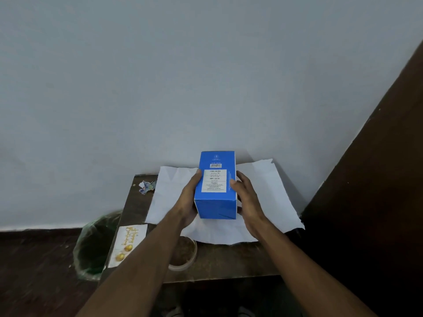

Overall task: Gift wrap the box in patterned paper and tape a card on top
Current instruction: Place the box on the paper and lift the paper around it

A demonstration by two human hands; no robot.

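Squarely Placed: Setting the Box on the Paper

Currently the blue box [215, 186] is held between both hands over the middle of the wrapping paper [270, 193], which is spread white side up on the dark surface [229, 259]. Whether the box already rests on the sheet or is a little above it cannot be told. The left hand [188, 202] grips the left face, its thumb laid on the labelled top; the right hand [246, 197] grips the right face, fingers [234, 182] curled onto the top edge.

The step in hand is judged to be the placing of the box. It would be done well if the box were set down with its long edges parallel to the edges of the sheet and with like margins left on each side, so that the flaps meet over the top. The paper is creased and lies loose, so it should be kept from sliding while the box is lowered.

Near the front left corner a "Happy Birthday" card [128, 243] is laid ready, and a roll of tape [185, 257] is partly hidden under the left forearm. A crumpled scrap [146, 186] lies at the far left, and a lined bin [96, 245] stands beside the surface.
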